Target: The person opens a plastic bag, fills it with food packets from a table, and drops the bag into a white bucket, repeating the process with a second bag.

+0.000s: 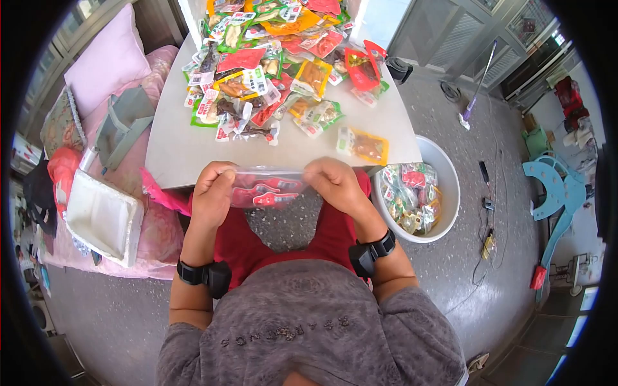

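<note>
Here, from the head camera, we take the white table (pixel 187 151) as our landmark. On its far half lies a heap of snack packets (pixel 270 64), and one orange packet (pixel 364 145) sits alone near its front right corner. Just right of the table, on the floor, stands a white bucket (pixel 450 186) partly filled with more packets. To the left of the table we see a pink cushion (pixel 106 61), a grey bag (pixel 125 125) and an open white foam box (pixel 103 219). Farther right of the table, well apart, lie a blue plastic frame (pixel 557 186) and loose cables on the grey floor. Nothing lies between us and the hands.

At the table's near edge, over our red-clad lap, we hold a clear zip bag (pixel 267 190) with red packets inside. Our left hand (pixel 212 193) is closed on the bag's left end, fingers curled and pinched tight. Our right hand (pixel 335 183) is pinched on the right end of its top edge. The bag stretches between the two hands, just in front of the table edge.
</note>
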A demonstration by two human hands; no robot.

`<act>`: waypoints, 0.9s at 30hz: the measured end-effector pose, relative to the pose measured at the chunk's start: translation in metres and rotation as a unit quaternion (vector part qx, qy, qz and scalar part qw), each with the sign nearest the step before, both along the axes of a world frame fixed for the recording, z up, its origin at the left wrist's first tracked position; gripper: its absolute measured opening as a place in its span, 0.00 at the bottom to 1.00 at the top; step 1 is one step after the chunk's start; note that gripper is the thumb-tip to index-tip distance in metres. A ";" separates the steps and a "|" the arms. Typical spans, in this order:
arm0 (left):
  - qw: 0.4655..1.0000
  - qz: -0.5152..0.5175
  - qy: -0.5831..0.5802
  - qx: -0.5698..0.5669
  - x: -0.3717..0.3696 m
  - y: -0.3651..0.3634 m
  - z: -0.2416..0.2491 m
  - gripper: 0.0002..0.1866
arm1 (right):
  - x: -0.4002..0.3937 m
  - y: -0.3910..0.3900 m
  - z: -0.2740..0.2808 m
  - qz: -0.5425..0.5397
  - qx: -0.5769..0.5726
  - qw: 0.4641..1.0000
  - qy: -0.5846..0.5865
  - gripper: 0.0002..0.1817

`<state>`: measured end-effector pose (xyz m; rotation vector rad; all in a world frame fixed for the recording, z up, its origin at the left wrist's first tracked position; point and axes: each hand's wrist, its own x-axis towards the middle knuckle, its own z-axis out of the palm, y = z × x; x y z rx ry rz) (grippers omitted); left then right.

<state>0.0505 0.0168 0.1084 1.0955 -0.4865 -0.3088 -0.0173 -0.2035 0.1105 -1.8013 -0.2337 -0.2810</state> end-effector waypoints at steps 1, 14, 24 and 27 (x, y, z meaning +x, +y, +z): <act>1.000 -0.002 0.008 -0.003 -0.001 -0.001 0.001 0.06 | -0.001 -0.001 0.000 0.000 0.002 1.000 0.011 0.02; 1.000 0.006 0.028 -0.003 -0.004 -0.002 0.000 0.07 | -0.002 -0.001 -0.004 -0.018 0.021 0.999 -0.019 0.03; 1.000 0.003 0.011 -0.017 -0.004 -0.004 0.007 0.06 | -0.003 -0.001 0.002 -0.039 0.024 0.999 0.002 0.03; 1.000 0.005 0.015 -0.011 -0.005 -0.003 0.006 0.06 | -0.004 0.000 0.003 -0.035 0.024 0.999 -0.001 0.03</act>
